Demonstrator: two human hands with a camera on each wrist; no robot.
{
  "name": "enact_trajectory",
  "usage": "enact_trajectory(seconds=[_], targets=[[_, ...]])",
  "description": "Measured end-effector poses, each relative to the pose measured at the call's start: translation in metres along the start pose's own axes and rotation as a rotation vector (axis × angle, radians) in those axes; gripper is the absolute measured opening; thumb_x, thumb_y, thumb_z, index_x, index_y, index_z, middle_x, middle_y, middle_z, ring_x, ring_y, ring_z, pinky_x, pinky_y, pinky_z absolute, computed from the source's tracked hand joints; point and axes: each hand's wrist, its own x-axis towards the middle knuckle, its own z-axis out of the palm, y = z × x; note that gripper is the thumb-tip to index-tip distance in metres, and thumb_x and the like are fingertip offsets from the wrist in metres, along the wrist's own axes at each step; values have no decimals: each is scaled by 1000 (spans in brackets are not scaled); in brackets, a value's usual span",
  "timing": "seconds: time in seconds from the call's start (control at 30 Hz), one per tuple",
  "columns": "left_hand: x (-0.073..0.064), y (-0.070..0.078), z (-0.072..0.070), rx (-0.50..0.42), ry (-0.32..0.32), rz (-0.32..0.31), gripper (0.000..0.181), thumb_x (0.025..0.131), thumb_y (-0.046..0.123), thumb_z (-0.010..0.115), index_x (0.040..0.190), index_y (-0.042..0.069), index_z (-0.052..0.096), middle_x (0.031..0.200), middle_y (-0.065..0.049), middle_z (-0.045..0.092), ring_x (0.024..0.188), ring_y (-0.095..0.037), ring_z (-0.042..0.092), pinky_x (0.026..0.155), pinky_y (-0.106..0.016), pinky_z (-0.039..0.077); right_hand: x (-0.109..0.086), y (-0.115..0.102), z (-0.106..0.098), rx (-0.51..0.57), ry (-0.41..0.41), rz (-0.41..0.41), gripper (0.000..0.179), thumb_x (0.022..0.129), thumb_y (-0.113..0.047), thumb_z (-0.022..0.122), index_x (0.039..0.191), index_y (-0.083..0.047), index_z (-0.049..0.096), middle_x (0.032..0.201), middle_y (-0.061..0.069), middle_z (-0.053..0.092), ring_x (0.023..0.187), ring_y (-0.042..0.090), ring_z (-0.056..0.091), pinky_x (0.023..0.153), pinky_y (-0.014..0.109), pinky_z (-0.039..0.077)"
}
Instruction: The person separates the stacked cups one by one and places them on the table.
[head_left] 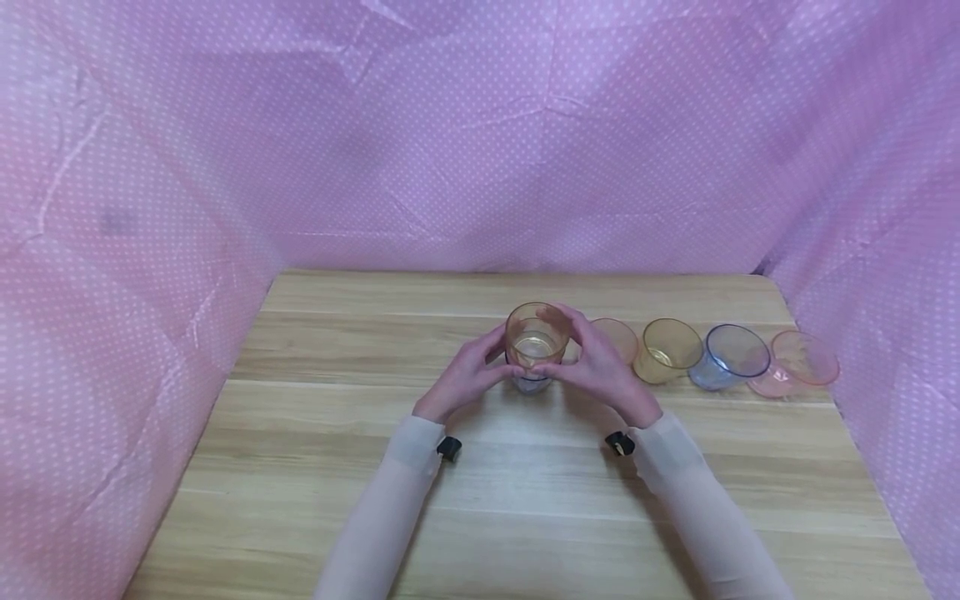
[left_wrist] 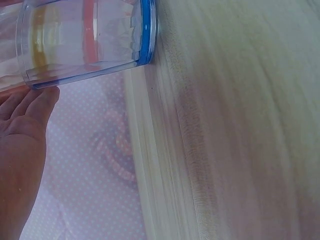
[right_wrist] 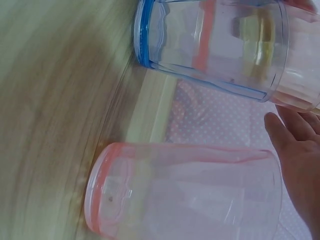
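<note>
Near the middle of the table, both hands hold a stack of nested clear plastic cups. The outermost is a blue cup; a pink band and a yellow band show through its wall, one above the other. Uppermost is a yellow cup, its rim raised above the blue cup's. My left hand grips the stack from the left, my right hand from the right, with thumbs at the front. In the right wrist view the blue base sits right at the tabletop.
To the right of the stack, a row of upright cups runs along the wooden table: a pink cup close to my right hand, a yellow cup, a blue cup and another pink cup. Pink dotted cloth encloses the table.
</note>
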Motion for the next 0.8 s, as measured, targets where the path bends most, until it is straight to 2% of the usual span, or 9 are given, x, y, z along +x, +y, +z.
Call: enact_trajectory(seconds=[0.23,0.63,0.8], targets=[[0,0,0,3,1,-9,79,95,15,74,162,11,34,162,-10,42,146,-26,43,120,-30,36,0,-2,1,-13,14,3,97,77,-11,93,156,-6,37,155,10,51,145,29,45,125,47,31],[0,0,1,-13,-5,4,78,96,13,73,162,9,33,162,-10,41,148,-23,40,121,-30,35,0,-2,2,-4,60,-23,96,76,-8,93,154,-7,39,154,9,52,144,27,47,125,45,32],[-1,-1,1,-18,-1,-9,79,95,14,74,163,9,33,162,-10,41,148,-23,41,121,-30,35,0,-5,2,-9,76,-35,97,75,-9,94,154,-7,40,154,9,52,144,27,47,125,48,31]])
